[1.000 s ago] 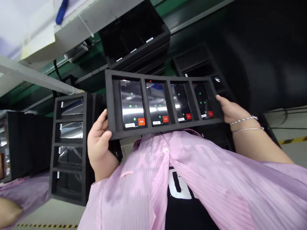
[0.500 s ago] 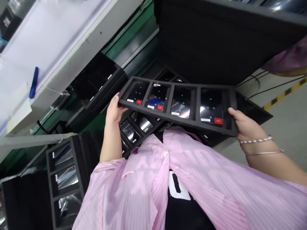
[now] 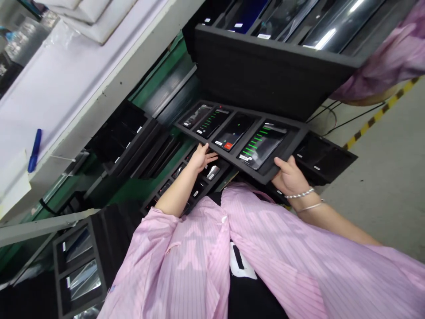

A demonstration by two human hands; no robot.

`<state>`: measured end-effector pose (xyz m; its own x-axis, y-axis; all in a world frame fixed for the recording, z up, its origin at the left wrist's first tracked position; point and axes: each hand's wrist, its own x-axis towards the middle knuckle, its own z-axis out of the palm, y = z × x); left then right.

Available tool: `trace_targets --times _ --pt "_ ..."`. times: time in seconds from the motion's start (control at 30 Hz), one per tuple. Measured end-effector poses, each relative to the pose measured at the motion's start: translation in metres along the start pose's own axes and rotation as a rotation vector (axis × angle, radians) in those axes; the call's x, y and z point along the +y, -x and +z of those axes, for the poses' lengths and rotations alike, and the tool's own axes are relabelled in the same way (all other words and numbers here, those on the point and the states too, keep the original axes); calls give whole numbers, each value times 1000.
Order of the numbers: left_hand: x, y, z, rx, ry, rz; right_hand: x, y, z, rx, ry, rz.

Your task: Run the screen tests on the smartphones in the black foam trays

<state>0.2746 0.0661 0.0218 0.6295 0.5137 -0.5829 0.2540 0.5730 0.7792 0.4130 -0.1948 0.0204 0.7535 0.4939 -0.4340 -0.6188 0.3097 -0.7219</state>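
A long black tray (image 3: pixel 294 142) lies slanted in front of me, each compartment holding a flat dark screen. Green bars light up the nearest screen (image 3: pixel 260 144) and another farther left; between them, one screen (image 3: pixel 233 132) shows green dots and a red block. My right hand (image 3: pixel 291 180) grips the tray's near right corner, thumb over the rim. At the middle of the front edge is my left hand (image 3: pixel 200 159), fingers apart and thumb by the rim; whether it bears any weight I cannot tell. More dark trays (image 3: pixel 327 156) lie beneath.
A white workbench (image 3: pixel 109 57) with a blue pen (image 3: pixel 34 150) runs along the left. Stacked trays (image 3: pixel 124 137) stand under its edge, and another tray (image 3: pixel 97 241) is at lower left. Beyond is a large black tray (image 3: pixel 265 71) beside a person's purple sleeve (image 3: pixel 375 62).
The held tray has gone down and away from me. My left hand has shifted from its left end to the front edge. Two screens went from dots and red blocks to green bars.
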Motion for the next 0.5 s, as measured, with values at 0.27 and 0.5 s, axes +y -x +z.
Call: trace_targets --times 0.27,0.5 --pt "-47 31 -20 56 -331 131 57 -76 -6 235 53 129" --pt "-129 163 -99 466 -436 395 65 -79 -21 95 248 279"
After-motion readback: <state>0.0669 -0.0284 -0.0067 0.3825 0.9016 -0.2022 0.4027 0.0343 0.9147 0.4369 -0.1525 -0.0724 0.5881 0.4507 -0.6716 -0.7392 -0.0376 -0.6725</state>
